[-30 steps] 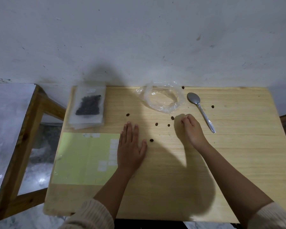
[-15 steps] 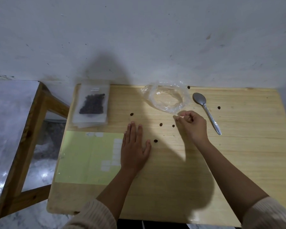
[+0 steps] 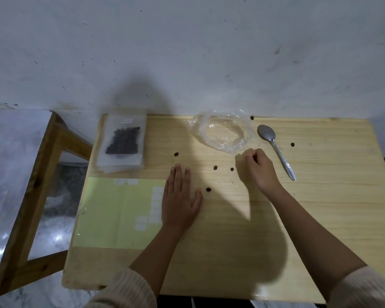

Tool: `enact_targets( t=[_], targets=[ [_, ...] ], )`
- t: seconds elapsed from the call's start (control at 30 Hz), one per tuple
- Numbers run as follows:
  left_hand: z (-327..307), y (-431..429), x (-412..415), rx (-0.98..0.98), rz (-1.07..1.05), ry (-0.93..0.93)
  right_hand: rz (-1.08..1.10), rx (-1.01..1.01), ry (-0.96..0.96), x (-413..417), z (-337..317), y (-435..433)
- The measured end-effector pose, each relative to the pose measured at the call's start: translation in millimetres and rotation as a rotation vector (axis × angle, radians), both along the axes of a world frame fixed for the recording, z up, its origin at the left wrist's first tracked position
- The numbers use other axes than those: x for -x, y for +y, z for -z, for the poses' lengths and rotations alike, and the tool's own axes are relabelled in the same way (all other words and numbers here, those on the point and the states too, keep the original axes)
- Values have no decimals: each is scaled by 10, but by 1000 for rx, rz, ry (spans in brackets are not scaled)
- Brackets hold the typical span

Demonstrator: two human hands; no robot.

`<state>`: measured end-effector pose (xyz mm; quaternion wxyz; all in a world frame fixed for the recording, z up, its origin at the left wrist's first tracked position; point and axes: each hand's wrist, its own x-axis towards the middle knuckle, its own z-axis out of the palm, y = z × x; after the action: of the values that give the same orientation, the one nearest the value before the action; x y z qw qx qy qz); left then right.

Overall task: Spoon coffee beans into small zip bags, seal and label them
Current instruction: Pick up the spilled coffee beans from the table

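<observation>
Low in the frame, the left hand (image 3: pixel 180 204) lies flat on the table (image 3: pixel 320 218), fingers spread and holding nothing, its thumb just left of a stray coffee bean (image 3: pixel 208 189). Farther up, the right hand (image 3: pixel 257 168) is curled, fingertips pinched; whether a bean sits inside I cannot tell. Two loose beans (image 3: pixel 215 167) lie just left of it. Beyond sit the empty plastic bag (image 3: pixel 225 134), the spoon (image 3: pixel 276 150) angled toward lower right, and a filled zip bag (image 3: pixel 122 142) at upper left.

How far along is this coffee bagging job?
Nearly done, it seems. A filled, labelled zip bag tops the stack, the clear plastic bag looks empty, and the spoon lies idle. The right hand is curled beside that bag, apparently gathering strays. Loose beans remain; the left hand rests flat.
</observation>
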<state>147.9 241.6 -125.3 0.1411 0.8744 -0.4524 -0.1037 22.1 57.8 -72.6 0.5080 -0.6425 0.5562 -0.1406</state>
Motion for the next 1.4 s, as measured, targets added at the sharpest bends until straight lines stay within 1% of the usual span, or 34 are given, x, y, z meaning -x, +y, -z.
enact_targets(
  t=[0.03, 0.1, 0.23, 0.27, 0.33, 0.4, 0.43, 0.5, 0.53, 0.6, 0.77, 1.07, 1.13, 1.3, 1.37, 1.4],
  targets=[
    [-1, -2, 1, 2, -1, -1, 39, -52, -36, 20, 22, 4],
    [-8, -4, 6, 7, -1, -2, 135, -178, -177, 55, 46, 20],
    [-6, -6, 4, 23, -2, 6, 363, -503, -559, 85, -5, 81],
    [-3, -6, 6, 25, -4, 6, 390, -546, -596, 95, -13, 96],
    [1, -9, 8, 30, -11, 2, 395, -566, -598, 108, -36, 117],
    [4, -8, 9, 33, -14, 0, 336, -512, -535, 125, -61, 124],
    [4, -7, 10, 32, -13, 2, 261, -441, -452, 139, -90, 132],
    [3, -7, 11, 31, -12, 3, 59, -233, -259, 159, -131, 160],
    [3, -8, 11, 31, -12, 3, -14, -142, -196, 166, -116, 167],
    [8, -11, 11, 32, -12, 2, -78, -26, -132, 174, -70, 173],
    [13, -3, 9, 35, -8, -1, -195, 165, -52, 130, 73, 114],
    [16, -5, 14, -21, 11, -15, -310, 265, -56, 108, 153, 86],
    [16, -6, 18, -23, 9, -16, -329, 269, -62, 112, 160, 94],
    [25, -5, 17, -38, 10, -21, -278, 237, -118, 102, 158, 126],
    [21, -10, 16, -39, 10, -23, -294, 236, -106, 97, 170, 121],
    [20, -12, 16, -39, 10, -23, -327, 252, -71, 96, 177, 119]
  ],
)
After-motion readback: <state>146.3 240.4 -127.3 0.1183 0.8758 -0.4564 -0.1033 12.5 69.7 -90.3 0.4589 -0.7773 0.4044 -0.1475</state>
